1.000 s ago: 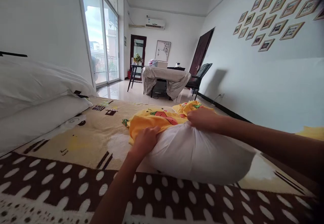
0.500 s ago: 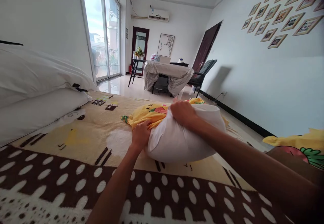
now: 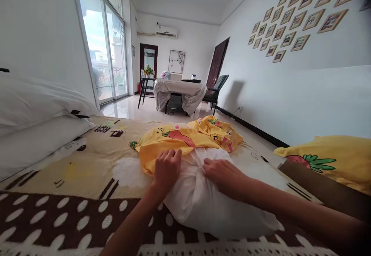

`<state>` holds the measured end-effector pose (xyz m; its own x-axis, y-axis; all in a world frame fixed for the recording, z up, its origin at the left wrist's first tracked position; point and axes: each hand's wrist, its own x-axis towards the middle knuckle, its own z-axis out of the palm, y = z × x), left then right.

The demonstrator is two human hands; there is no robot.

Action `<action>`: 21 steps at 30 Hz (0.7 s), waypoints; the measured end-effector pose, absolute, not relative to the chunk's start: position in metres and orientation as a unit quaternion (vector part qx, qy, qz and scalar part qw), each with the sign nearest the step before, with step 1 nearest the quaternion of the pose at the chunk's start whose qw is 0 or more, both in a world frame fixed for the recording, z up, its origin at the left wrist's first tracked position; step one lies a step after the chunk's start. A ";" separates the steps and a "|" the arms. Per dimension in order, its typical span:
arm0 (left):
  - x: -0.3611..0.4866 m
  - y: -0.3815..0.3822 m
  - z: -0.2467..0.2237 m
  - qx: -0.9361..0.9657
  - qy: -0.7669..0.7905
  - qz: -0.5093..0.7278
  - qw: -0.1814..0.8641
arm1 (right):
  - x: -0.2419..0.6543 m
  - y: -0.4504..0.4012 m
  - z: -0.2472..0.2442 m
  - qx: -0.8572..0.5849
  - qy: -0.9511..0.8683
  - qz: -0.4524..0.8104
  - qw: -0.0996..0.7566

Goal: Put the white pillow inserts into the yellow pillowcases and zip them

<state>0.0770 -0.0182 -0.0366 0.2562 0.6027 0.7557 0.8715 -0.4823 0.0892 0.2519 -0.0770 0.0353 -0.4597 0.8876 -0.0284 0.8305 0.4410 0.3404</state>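
Note:
A white pillow (image 3: 203, 205) lies on the patterned blanket, its far end bunched up and covered by a yellow pillowcase (image 3: 162, 140) with a carrot print. My left hand (image 3: 168, 167) is closed on the near edge of the pillowcase, against the pillow's left side. Its fingertips are partly hidden. To the right, my right hand (image 3: 222, 173) is closed around a gathered fold of the white pillow. More of the yellow cloth (image 3: 220, 132) lies crumpled beyond both hands. How far the pillow reaches into the case is hidden.
The blanket (image 3: 58, 171) is beige and brown with white spots. White pillows (image 3: 37, 128) are stacked at the left. Another yellow printed cloth (image 3: 342, 155) lies over a brown box edge (image 3: 327, 186) at the right. A covered table (image 3: 182, 88) and a chair (image 3: 216, 90) stand farther back.
The white pillow has come nearer to me and lies lower in view. The yellow pillowcase is spread out more beyond it. My right hand has moved nearer too; the view has tilted up.

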 end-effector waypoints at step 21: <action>0.065 -0.016 -0.022 -0.570 -0.360 -0.457 -0.580 | 0.202 -0.028 0.081 0.393 0.876 0.243 0.140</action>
